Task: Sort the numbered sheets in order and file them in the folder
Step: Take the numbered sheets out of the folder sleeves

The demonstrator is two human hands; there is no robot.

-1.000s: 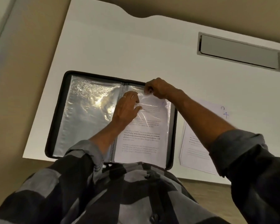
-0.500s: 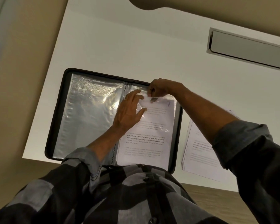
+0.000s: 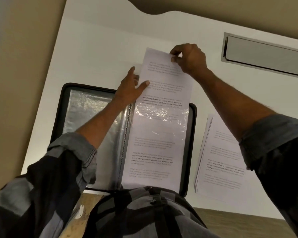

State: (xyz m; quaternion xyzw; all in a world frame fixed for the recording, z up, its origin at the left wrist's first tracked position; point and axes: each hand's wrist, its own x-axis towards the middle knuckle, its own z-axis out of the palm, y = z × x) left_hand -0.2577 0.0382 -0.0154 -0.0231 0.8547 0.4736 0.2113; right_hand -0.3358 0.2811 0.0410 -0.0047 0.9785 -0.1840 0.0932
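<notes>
The sheet (image 3: 165, 79), a printed page, is seen in the head view standing half out of the folder (image 3: 58, 117). Its lower end is tucked under the crinkled mouth of the plastic sleeve (image 3: 160, 121) on the folder's right side, and its upper part reaches past the folder's far edge over the white table (image 3: 101, 40). Its top right corner is pinched by the right hand (image 3: 191, 59), with thumb and fingertips closed on the paper. The left hand (image 3: 129, 90) is held at the sheet's left edge with fingers straight and spread. Its thumb (image 3: 144, 84) is laid on the face of the page, while the other fingers are placed just beside or behind the edge; which cannot be told. A second printed page is seen lower in the same sleeve.

The folder is laid open and flat at the near edge of the table, with a ring spine (image 3: 126, 134) down its middle and a shiny pocket (image 3: 89, 114) on its left side. A stack of sheets (image 3: 220, 155) is laid just beside the folder on its right, partly covered by the right sleeve. A metal hatch (image 3: 265, 54) is set into the table at far right.
</notes>
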